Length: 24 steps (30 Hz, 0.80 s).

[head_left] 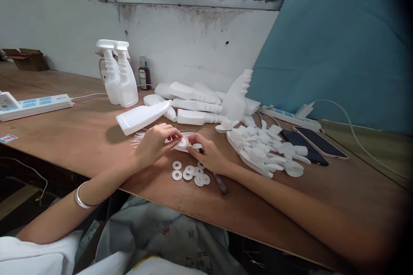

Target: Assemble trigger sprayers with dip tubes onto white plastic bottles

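Note:
My left hand [157, 141] and my right hand [208, 153] meet over the wooden table [80, 137], both pinched round a white spray-trigger head [183, 142] whose round collar faces up. My left fingertips press a small white ring onto that collar. Several loose white washers [190, 173] lie just below my hands, near the table's front edge. A bundle of thin white dip tubes [138, 137] lies behind my left hand. A dark pen-like tool [220, 182] rests under my right wrist.
Several empty white bottles [193, 105] lie at the back, two assembled spray bottles [121, 75] stand upright. A pile of trigger heads [267, 150] sits on the right beside two phones [309, 144]. Power strips [35, 105] lie left and right. A blue board [338, 43] leans behind.

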Each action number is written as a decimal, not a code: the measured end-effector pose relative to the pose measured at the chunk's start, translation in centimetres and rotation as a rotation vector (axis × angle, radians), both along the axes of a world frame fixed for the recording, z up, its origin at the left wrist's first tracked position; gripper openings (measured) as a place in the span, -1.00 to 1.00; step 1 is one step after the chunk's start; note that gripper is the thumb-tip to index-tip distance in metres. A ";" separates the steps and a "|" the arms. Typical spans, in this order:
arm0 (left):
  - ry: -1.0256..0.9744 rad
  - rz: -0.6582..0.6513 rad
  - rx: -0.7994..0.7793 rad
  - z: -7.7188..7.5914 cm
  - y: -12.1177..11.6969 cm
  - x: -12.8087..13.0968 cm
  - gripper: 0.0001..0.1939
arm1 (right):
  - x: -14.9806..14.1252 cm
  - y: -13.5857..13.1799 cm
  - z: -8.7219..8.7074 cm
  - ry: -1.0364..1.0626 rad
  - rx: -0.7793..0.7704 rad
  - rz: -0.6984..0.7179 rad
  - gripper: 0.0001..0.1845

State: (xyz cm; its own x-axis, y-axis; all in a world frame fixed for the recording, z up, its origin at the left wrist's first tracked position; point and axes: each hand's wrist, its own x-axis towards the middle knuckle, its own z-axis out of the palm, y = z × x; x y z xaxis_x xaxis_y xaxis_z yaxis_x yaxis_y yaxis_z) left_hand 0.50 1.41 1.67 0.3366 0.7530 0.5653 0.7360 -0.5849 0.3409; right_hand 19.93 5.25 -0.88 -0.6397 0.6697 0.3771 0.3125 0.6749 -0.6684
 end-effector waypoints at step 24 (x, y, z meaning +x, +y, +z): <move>0.163 -0.008 0.155 0.2 -0.9 0.4 -0.84 | -0.1 -0.1 0.0 0.017 -0.020 0.028 -0.87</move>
State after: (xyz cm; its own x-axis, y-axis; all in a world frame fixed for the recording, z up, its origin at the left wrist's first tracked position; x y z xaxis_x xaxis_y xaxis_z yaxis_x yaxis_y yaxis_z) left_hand 0.87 0.55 1.89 0.4389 0.6583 0.6116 0.7690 -0.6272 0.1232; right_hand 19.88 5.14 -0.86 -0.6524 0.6589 0.3745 0.2822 0.6698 -0.6868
